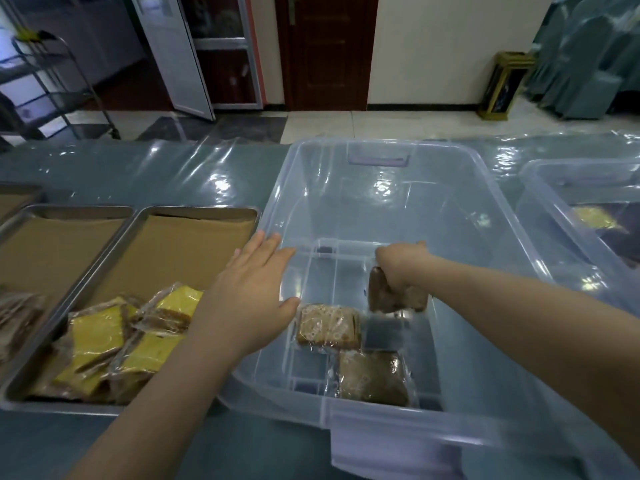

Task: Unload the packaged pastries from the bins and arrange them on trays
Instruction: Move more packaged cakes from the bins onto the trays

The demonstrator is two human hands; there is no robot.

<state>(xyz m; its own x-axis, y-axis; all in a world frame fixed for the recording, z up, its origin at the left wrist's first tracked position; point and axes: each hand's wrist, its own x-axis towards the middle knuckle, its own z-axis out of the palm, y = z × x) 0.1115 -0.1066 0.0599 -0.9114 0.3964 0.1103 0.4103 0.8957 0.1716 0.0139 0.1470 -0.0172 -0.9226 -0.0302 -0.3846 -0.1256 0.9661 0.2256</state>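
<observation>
The surface (173, 174), under clear film, faces a tiled floor and a dark door (325, 50). Nearest, at 6 o'clock, is the bin (381, 420). Two wrapped pastries (372, 377) lie on its floor by the near wall. At 8 o'clock, packs (97, 334) are heaped at the near end of a tray (194, 211). The left grip (252, 296), fingers straight and spread, is over the bin's 9 o'clock wall. The right grip (401, 268) curls round a brown pastry (384, 299) above the bin floor. A second tray (69, 209) sits at 9 o'clock and a second bin (571, 168) at 3 o'clock.
</observation>
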